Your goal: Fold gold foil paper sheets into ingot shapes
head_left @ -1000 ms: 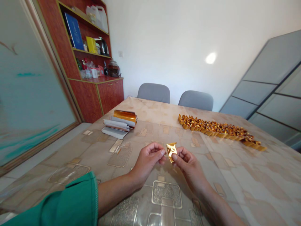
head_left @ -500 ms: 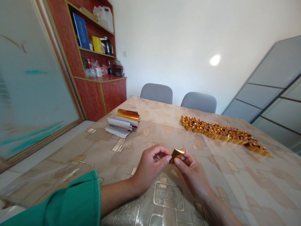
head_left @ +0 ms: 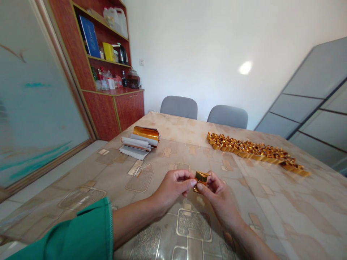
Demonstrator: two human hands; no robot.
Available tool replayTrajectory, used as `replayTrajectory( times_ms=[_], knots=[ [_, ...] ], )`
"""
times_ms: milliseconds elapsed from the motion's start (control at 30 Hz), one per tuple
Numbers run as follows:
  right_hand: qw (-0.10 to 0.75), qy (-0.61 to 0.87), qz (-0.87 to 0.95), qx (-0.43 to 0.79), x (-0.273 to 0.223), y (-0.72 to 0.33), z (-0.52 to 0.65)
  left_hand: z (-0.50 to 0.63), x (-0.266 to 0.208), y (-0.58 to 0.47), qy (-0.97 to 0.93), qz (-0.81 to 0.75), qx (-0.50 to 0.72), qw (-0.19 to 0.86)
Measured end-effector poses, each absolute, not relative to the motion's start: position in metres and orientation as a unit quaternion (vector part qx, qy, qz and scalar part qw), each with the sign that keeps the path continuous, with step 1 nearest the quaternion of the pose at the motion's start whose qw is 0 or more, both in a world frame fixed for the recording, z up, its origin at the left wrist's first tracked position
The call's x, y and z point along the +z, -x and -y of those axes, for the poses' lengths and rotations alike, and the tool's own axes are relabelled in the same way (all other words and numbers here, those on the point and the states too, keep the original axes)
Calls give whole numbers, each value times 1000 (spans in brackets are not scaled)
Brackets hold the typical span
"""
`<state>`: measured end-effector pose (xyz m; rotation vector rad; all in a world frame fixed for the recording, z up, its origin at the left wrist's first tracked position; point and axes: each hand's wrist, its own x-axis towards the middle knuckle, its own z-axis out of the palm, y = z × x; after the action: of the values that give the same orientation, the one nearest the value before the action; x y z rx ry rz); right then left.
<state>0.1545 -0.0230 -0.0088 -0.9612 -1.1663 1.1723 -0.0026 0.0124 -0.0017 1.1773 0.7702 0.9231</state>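
Between my two hands, above the near part of the table, is a small folded piece of gold foil paper (head_left: 201, 176). My left hand (head_left: 176, 186) pinches its left edge between thumb and fingers. My right hand (head_left: 217, 189) grips the right side, its thumb pressed on the front. Beyond my left hand lies a stack of gold foil paper sheets (head_left: 146, 133), curled, some with the grey-white backs (head_left: 135, 142) up. Farther right stand rows of folded gold foil pieces (head_left: 255, 150), packed close together.
A patterned cover lies over the table (head_left: 168, 159). Two grey chairs (head_left: 179, 107) stand at its far side before a white wall. A red-brown cabinet (head_left: 111, 112) with shelves of bottles and a kettle is back left. Grey panels (head_left: 306, 86) lean in at the right.
The foil piece has turned in my fingers; its pointed top now looks flatter and squarer. Both hands keep their hold, and the view has shifted slightly.
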Motion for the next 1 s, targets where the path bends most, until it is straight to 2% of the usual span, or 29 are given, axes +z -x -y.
replayTrajectory(
  times_ms=[100, 267, 733, 1000],
  knots=[
    [571, 404, 496, 514, -9, -156, 24, -12, -3, 4, -491, -323, 401, 703],
    [573, 333, 434, 610, -9, -161, 25, -13, -3, 7, -443, -252, 335, 793],
    [493, 318, 296, 754, -2, -162, 29, -10, -5, 7, -438, -242, 297, 814],
    [464, 314, 284, 778, -6, -165, 33, -10, -5, 5, -416, -213, 302, 831]
  ],
)
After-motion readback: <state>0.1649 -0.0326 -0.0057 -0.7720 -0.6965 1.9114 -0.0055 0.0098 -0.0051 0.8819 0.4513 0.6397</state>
